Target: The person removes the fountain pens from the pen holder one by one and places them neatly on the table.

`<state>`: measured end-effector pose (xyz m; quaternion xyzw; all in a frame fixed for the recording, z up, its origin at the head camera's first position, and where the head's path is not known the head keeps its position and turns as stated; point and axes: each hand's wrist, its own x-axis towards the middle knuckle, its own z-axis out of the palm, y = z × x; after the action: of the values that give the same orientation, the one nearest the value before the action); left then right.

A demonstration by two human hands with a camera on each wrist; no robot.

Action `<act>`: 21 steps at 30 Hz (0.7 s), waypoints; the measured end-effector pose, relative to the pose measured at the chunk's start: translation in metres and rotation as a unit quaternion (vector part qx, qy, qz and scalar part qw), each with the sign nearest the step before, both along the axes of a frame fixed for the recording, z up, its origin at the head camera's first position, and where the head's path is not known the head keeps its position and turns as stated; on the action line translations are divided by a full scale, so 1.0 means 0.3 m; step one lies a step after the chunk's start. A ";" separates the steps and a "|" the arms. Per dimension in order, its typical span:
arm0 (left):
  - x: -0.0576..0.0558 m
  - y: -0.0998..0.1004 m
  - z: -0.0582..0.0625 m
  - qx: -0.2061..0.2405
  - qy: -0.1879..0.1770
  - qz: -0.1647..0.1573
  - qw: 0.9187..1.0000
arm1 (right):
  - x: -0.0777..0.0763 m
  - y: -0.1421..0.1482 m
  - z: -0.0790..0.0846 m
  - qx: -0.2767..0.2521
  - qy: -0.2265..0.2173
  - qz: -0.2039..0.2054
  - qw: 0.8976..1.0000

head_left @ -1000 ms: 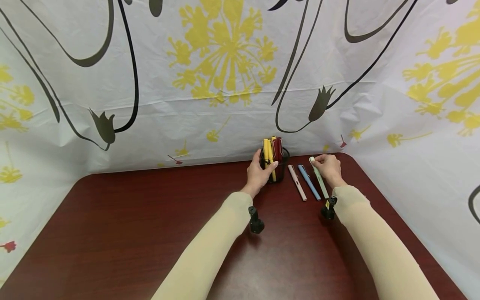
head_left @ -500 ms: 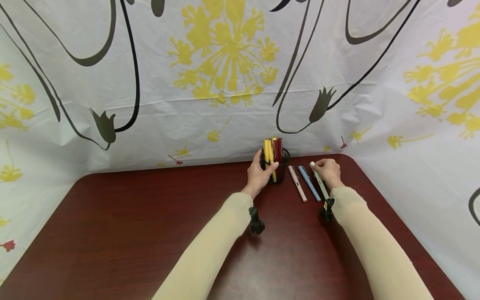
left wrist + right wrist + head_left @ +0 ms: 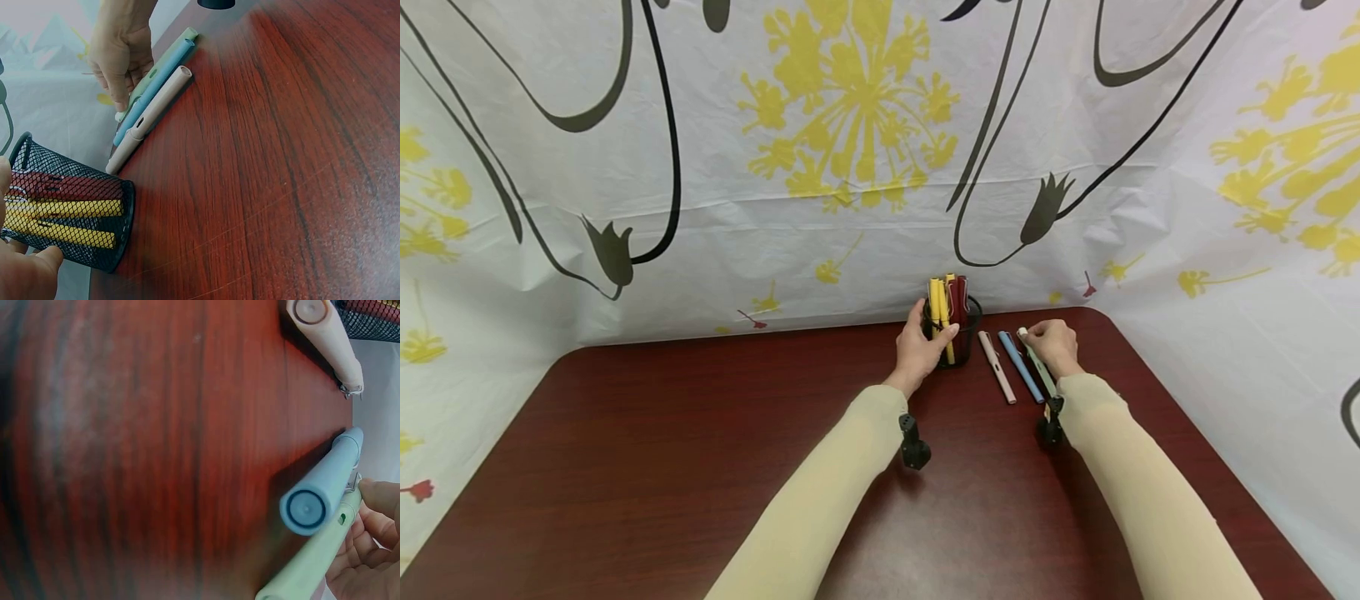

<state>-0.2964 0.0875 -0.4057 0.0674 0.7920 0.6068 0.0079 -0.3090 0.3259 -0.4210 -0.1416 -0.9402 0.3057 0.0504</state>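
A black mesh pen holder [image 3: 958, 350] stands near the table's back edge with yellow pens [image 3: 78, 234] and dark red pens [image 3: 75, 186] in it. My left hand [image 3: 916, 350] grips its left side, thumb across the front. To the right, my right hand [image 3: 1054, 346] pinches a light green pen [image 3: 312, 559] near its far, capped end. The pen slants toward the wrist, and its near end is partly hidden by the wrist camera in the head view. Beside it lies a blue pen [image 3: 1021, 367], then a pale pink pen [image 3: 997, 367], both on the table.
The dark red wooden table [image 3: 700, 467] has rounded back corners. A white sheet [image 3: 700, 167] with yellow and grey flower prints hangs right behind it and along its right side. A small black camera is strapped to each wrist.
My right hand has come slightly nearer and to the left, drawing the light green pen's capped end closer to the blue pen. My left hand has stayed on the pen holder.
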 end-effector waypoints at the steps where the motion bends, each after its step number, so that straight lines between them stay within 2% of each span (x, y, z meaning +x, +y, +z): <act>1: -0.001 0.000 -0.001 0.001 -0.001 0.000 1.000 | 0.000 0.000 -0.001 0.002 0.001 -0.001 1.000; 14: 0.002 -0.001 0.003 0.002 -0.004 -0.001 1.000 | 0.006 -0.008 -0.003 0.006 0.008 -0.013 1.000; 21: 0.001 0.000 0.001 0.000 -0.004 -0.001 1.000 | 0.009 -0.014 -0.001 0.010 -0.004 -0.024 1.000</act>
<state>-0.2960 0.0875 -0.4055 0.0657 0.7919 0.6070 0.0113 -0.3063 0.3218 -0.4213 -0.1644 -0.9397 0.2948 0.0556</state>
